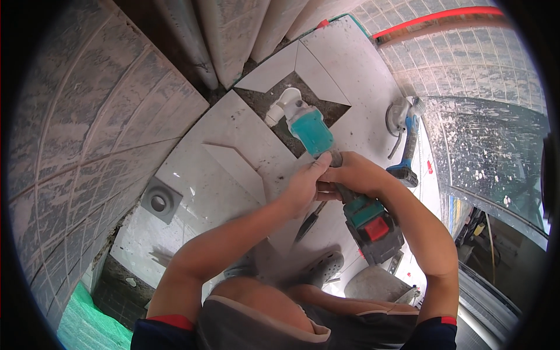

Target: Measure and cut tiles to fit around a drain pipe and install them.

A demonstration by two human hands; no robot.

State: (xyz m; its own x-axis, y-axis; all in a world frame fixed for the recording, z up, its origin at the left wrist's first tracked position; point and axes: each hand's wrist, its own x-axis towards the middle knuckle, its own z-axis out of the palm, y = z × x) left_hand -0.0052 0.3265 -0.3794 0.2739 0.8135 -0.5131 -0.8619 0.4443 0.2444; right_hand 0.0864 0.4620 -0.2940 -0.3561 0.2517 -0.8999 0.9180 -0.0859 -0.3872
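Observation:
Both of my hands are on a cordless power tool, a teal angle grinder (314,132), slanting across the middle of the view. My left hand (304,185) grips its narrow handle, with the thumb laid along it. From the other side my right hand (359,173) wraps round the same handle, partly covering it. The dark battery end (376,233) with a red patch points toward my lap. The grinder's head hangs over a bare, rough cutout (335,108) in the tiled floor. Beside the head is a white rounded piece (274,114); I cannot tell whether it belongs to the tool.
A blue angle grinder (410,143) lies to the right. A cut tile strip (236,169) and a grey square with a round hole (160,201) lie left; a dark slim tool (307,225) lies below my hands. Pipes (216,41) and tiled walls (87,111) border the floor.

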